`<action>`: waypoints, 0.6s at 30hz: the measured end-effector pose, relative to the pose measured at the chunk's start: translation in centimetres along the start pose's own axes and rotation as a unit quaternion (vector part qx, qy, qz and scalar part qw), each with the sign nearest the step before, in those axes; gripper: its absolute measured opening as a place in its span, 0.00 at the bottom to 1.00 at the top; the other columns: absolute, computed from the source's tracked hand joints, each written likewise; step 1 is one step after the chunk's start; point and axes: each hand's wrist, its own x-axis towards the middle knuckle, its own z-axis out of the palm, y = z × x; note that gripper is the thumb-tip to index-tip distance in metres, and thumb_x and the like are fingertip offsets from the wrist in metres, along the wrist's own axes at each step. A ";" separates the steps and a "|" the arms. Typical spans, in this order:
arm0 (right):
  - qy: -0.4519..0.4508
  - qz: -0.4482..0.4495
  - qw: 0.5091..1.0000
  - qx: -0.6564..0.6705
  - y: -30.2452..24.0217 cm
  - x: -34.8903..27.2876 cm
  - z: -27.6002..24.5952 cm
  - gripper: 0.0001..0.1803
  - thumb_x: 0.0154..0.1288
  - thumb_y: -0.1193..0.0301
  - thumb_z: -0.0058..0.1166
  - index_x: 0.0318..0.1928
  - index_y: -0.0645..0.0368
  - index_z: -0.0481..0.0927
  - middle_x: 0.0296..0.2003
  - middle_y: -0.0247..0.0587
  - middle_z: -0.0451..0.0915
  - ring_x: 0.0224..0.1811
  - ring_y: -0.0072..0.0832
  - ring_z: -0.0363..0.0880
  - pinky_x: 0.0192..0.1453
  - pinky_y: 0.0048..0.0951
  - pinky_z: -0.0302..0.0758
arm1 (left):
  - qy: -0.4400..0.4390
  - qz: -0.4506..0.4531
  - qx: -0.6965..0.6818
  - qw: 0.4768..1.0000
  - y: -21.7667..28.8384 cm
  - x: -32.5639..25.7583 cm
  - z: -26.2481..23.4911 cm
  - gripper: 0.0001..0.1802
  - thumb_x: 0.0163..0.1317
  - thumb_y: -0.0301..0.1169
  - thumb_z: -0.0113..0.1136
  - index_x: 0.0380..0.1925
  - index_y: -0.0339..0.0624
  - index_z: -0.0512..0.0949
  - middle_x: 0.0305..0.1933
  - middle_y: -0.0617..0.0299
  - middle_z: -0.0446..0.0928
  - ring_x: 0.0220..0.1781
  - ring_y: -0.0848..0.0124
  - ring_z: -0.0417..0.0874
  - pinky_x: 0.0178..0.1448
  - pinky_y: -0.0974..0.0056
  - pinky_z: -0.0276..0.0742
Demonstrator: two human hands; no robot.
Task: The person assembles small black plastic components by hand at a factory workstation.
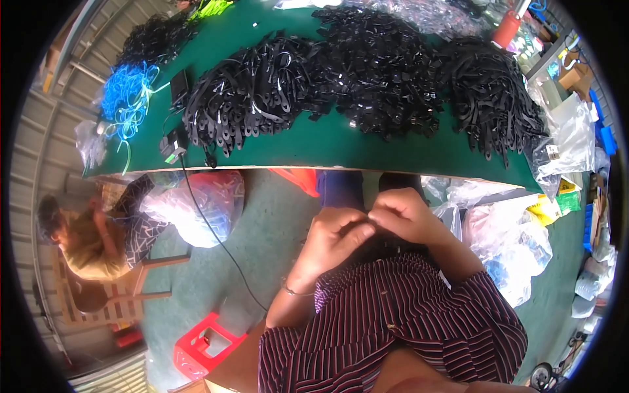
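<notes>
My left hand (337,239) and my right hand (405,215) meet above my lap, just off the near edge of the green table (282,156). Both have curled fingers, and their thumbs and fingertips come close together. Whatever they pinch is hidden or too small to make out. Dark material (373,252) shows below the hands, its kind unclear. Beyond the edge lies a pile of black straps with holed ends (252,92). A heap of small black pieces (380,72) fills the middle, and more black straps (488,95) lie to its right.
Blue cords (130,95) lie at the table's left, near a black cable (223,242) hanging to the floor. A red stool (196,347) stands at lower left. Another person (95,242) sits at left. Stuffed plastic bags (508,245) stand at right; a red thread cone (506,29) stands far right.
</notes>
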 end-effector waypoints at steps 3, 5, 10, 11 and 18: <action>-0.058 0.109 0.980 0.154 -0.7 0.0 0.6 0.12 0.61 0.72 0.50 0.20 0.62 0.72 0.14 0.28 0.67 0.16 0.15 0.63 0.21 0.20 0.59 | -0.093 -0.114 -0.077 0.986 0.0 -0.8 -0.2 0.07 0.54 0.26 0.62 0.24 0.33 0.75 0.20 0.59 0.73 0.22 0.77 0.74 0.25 0.70 0.67; -0.079 0.107 0.960 0.247 -0.5 -0.6 0.5 0.12 0.61 0.73 0.49 0.19 0.61 0.71 0.14 0.28 0.68 0.16 0.14 0.62 0.21 0.18 0.57 | -0.081 -0.141 -0.195 0.967 0.9 -0.8 0.2 0.07 0.54 0.26 0.60 0.24 0.33 0.76 0.20 0.61 0.74 0.22 0.78 0.74 0.25 0.72 0.66; -0.031 0.082 0.852 0.517 -0.3 -1.2 2.5 0.12 0.58 0.78 0.45 0.18 0.59 0.68 0.14 0.31 0.67 0.17 0.12 0.59 0.20 0.17 0.53 | -0.045 -0.241 -0.401 0.883 1.0 -1.6 0.5 0.13 0.54 0.34 0.58 0.25 0.31 0.76 0.21 0.61 0.75 0.20 0.78 0.70 0.24 0.75 0.63; -0.032 0.082 0.852 0.517 -0.1 -1.3 2.7 0.12 0.58 0.78 0.45 0.18 0.59 0.68 0.14 0.31 0.67 0.17 0.12 0.59 0.20 0.17 0.53 | -0.020 -0.252 -0.424 0.870 0.8 -1.7 0.7 0.18 0.52 0.38 0.58 0.25 0.30 0.76 0.22 0.59 0.75 0.19 0.78 0.69 0.23 0.75 0.61; -0.010 0.040 0.882 0.470 1.0 -0.9 2.4 0.05 0.57 0.78 0.51 0.26 0.61 0.69 0.21 0.31 0.67 0.21 0.16 0.66 0.26 0.19 0.63 | -0.028 -0.271 -0.429 0.861 1.0 -0.9 0.5 0.23 0.58 0.45 0.55 0.28 0.30 0.76 0.21 0.60 0.73 0.19 0.78 0.67 0.22 0.75 0.60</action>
